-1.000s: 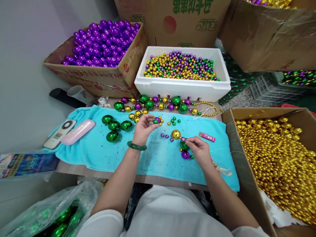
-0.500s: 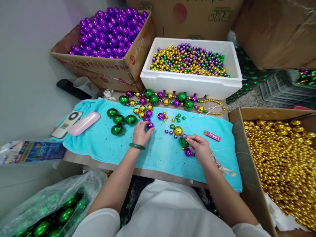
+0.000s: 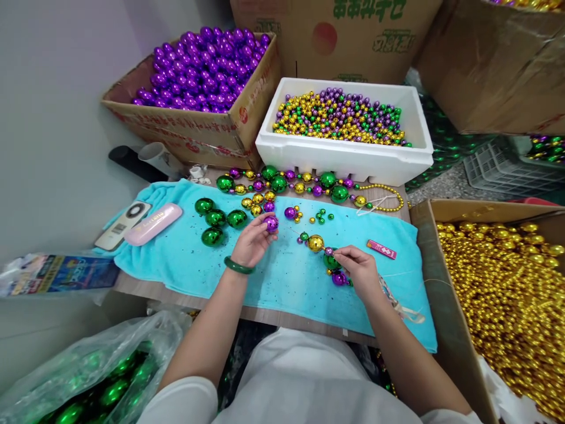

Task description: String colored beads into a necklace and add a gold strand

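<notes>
A shiny purple bead (image 3: pixel 271 224) is pinched in the fingers of my left hand (image 3: pixel 251 241), raised a little above the blue towel (image 3: pixel 282 277). My right hand (image 3: pixel 359 268) is closed on a bead strand (image 3: pixel 315 242) of gold, green and purple beads, gripping it near a large green bead that the fingers partly cover. A thin thread runs from the strand's left end towards my left hand. Large green beads (image 3: pixel 215 218) lie left of my left hand, with gold beads (image 3: pixel 256 205) beyond it. Small green beads (image 3: pixel 321 216) and another purple bead (image 3: pixel 290 213) rest behind the strand.
A finished-looking bead necklace (image 3: pixel 339 194) lies along the back. Behind it stand a white foam box (image 3: pixel 339 154) of small beads and a carton (image 3: pixel 185 131) of purple ones. Right is a carton (image 3: pixel 445 312) of gold beads; a pink case (image 3: pixel 153 224) lies left.
My left hand has picked up a purple bead from the towel and turned palm upward with it. My right hand stays on the strand. Small purple beads by the strand's left end have shifted.
</notes>
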`<state>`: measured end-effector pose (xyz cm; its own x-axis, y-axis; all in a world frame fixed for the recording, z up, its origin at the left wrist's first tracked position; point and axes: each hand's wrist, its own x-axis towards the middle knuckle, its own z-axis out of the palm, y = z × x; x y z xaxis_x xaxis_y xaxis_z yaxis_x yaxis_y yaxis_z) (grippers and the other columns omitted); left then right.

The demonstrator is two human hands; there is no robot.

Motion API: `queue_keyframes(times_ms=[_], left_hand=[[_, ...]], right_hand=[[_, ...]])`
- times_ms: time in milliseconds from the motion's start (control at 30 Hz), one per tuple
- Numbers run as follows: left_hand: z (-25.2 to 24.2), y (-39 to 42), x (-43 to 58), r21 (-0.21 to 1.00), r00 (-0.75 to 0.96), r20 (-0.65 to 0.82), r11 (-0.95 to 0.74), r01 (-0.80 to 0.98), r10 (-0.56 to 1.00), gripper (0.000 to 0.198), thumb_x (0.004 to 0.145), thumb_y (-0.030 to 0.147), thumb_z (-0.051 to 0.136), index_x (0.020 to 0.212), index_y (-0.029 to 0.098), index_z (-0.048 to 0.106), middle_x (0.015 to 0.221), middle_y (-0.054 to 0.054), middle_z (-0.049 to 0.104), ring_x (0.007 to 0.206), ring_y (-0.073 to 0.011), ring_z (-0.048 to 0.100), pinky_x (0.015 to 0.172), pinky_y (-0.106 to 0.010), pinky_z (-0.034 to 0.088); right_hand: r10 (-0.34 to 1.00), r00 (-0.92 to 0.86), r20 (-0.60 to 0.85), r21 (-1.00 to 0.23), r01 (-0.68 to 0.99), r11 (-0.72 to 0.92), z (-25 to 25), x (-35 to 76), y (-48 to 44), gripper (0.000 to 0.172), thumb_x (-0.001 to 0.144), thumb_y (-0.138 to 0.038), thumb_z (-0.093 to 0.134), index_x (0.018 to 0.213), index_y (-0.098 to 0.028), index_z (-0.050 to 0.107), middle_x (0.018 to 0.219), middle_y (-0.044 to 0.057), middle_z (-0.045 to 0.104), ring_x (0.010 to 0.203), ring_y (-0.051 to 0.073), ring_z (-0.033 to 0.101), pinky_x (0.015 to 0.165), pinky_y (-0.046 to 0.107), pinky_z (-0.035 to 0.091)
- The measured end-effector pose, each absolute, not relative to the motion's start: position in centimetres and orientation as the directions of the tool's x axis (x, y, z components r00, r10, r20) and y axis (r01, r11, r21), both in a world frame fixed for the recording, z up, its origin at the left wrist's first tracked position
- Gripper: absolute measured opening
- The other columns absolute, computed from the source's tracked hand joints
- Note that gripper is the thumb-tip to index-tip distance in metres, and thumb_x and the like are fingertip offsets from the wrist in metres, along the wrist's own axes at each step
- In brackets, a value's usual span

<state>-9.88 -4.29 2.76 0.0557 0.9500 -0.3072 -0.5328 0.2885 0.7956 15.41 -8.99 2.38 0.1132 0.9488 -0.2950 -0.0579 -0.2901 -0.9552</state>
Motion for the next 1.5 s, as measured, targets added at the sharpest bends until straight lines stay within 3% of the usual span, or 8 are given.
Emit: queue_keyframes(times_ms=[367, 600, 767, 1100, 1367, 1500], left_hand=[[2.6, -4.4, -9.8, 0.77, 0.048, -0.284, 0.258, -0.583, 0.958, 0.036, 0.07, 0.023, 0.069, 0.105, 0.016, 0.065, 0.086, -0.004, 0.066, 0.071, -0.0113, 0.061, 0.062, -0.022, 0.049], [2.6, -4.7, -10.1, 0.868, -0.027, -0.207, 0.171, -0.465, 0.978, 0.042, 0.063, 0.019, 0.076, 0.104, 0.017, 0.067, 0.092, -0.004, 0.065, 0.071, -0.0102, 0.057, 0.061, -0.022, 0.049], [3.3, -5.3, -9.3, 0.91, 0.046, -0.169, 0.174, -0.376, 0.984, 0.045, 0.06, 0.018, 0.079, 0.104, 0.018, 0.067, 0.088, -0.003, 0.065, 0.072, -0.0105, 0.056, 0.06, -0.021, 0.048], [3.7, -5.8, -8.1, 0.914, 0.009, -0.142, 0.135, -0.383, 0.99, 0.046, 0.053, 0.013, 0.081, 0.096, 0.02, 0.065, 0.096, -0.002, 0.065, 0.073, -0.0097, 0.058, 0.063, -0.021, 0.05], [3.6, -6.4, -7.7, 0.816, 0.11, -0.228, 0.252, -0.52, 0.967, 0.042, 0.067, 0.029, 0.077, 0.106, 0.021, 0.066, 0.1, -0.006, 0.068, 0.07, -0.0105, 0.062, 0.062, -0.023, 0.052], [3.4, -6.4, -7.6, 0.827, 0.046, -0.26, 0.247, -0.505, 0.965, 0.038, 0.072, 0.037, 0.073, 0.103, 0.017, 0.069, 0.099, -0.009, 0.07, 0.077, -0.013, 0.063, 0.066, -0.024, 0.053]], right_hand=[[0.959, 0.106, -0.264, -0.964, -0.002, -0.265, 2.3, 15.4, -9.4, 0.015, 0.061, -0.032, 0.072, 0.064, -0.017, 0.07, 0.053, -0.003, 0.05, 0.043, 0.006, 0.032, 0.04, 0.023, 0.021], [0.978, 0.112, -0.176, -0.981, 0.063, -0.184, 2.6, 15.7, -9.2, 0.011, 0.061, -0.029, 0.071, 0.061, -0.018, 0.071, 0.061, 0.0, 0.058, 0.05, 0.009, 0.042, 0.048, 0.025, 0.033], [0.988, 0.074, -0.134, -0.988, 0.073, -0.139, 2.4, 15.5, -9.0, 0.008, 0.062, -0.027, 0.071, 0.061, -0.019, 0.072, 0.064, 0.002, 0.062, 0.059, 0.013, 0.051, 0.057, 0.027, 0.04], [0.99, 0.09, -0.108, -0.991, 0.071, -0.114, 1.5, 14.9, -9.2, 0.008, 0.064, -0.028, 0.07, 0.064, -0.02, 0.072, 0.065, 0.002, 0.061, 0.058, 0.012, 0.05, 0.055, 0.027, 0.039], [0.988, 0.053, -0.142, -0.982, 0.115, -0.147, 0.8, 13.9, -9.3, 0.017, 0.066, -0.035, 0.071, 0.072, -0.019, 0.074, 0.07, 0.003, 0.063, 0.06, 0.013, 0.052, 0.052, 0.025, 0.041], [0.965, 0.068, -0.252, -0.958, 0.123, -0.258, 0.9, 13.6, -9.2, 0.022, 0.065, -0.037, 0.068, 0.073, -0.017, 0.07, 0.055, -0.001, 0.057, 0.046, 0.01, 0.046, 0.044, 0.024, 0.038]])
